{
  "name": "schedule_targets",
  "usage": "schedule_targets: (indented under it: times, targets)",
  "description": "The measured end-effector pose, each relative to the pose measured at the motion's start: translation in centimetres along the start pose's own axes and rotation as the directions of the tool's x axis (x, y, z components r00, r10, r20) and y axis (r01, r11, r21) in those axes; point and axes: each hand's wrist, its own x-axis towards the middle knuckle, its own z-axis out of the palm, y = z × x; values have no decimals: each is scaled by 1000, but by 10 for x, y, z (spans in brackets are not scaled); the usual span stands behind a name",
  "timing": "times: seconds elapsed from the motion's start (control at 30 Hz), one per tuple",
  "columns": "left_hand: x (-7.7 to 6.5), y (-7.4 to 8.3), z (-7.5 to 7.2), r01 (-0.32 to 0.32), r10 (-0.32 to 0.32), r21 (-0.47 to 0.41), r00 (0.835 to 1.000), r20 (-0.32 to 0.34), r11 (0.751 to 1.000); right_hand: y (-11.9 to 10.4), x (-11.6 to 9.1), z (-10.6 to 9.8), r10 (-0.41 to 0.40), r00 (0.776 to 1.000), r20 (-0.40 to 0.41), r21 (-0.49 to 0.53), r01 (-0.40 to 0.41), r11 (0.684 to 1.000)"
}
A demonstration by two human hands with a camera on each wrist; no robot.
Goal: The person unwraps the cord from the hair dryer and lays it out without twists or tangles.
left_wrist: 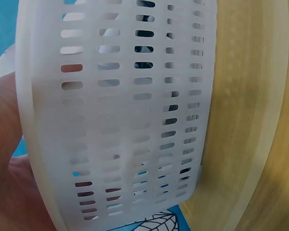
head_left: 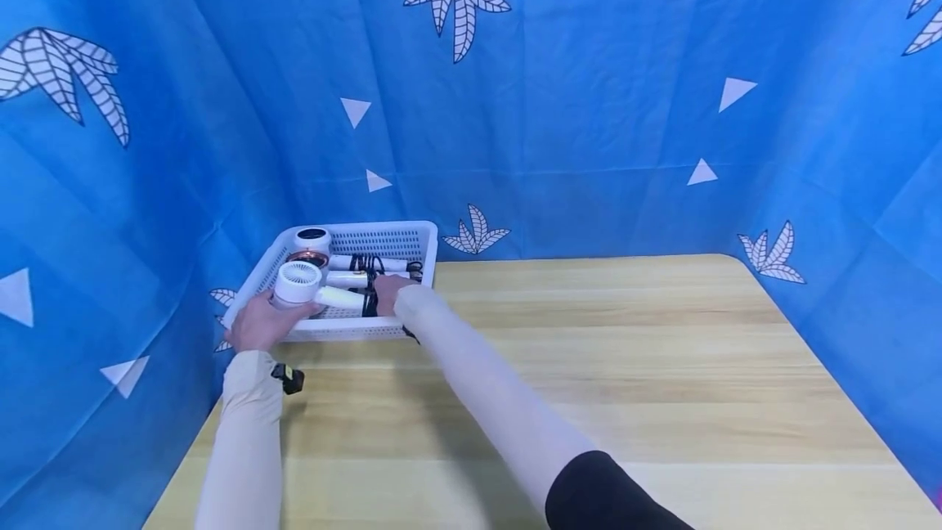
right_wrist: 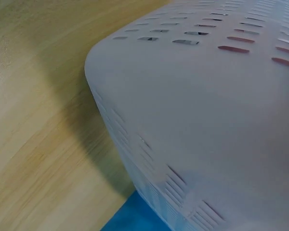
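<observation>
A white hair dryer (head_left: 340, 298) lies along the front of a white plastic basket (head_left: 338, 334), its round vented head at the left. My left hand (head_left: 263, 322) reaches over the basket's front left corner and holds that head between thumb and fingers. In the left wrist view, part of the left hand (left_wrist: 12, 139) shows beyond the rim. My right hand (head_left: 390, 294) is inside the basket and grips the same dryer at the handle's corded end; its fingertips are hidden. Behind it lie a copper-trimmed hair dryer (head_left: 346, 279) and a white one (head_left: 312, 235) with a dark round end.
Black cords (head_left: 370, 265) are bundled by the handles. The basket stands at the far left of a wooden table (head_left: 589, 350), close to a blue patterned curtain (head_left: 574, 105). The slotted basket wall fills most of both wrist views.
</observation>
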Motion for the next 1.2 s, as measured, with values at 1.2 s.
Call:
schedule_targets:
  times: [1.2]
  targets:
    - [-8,9,-23,-1,-4,-195,1000,-26,981,20,-13,-41,-213,946,-246,425,302,853]
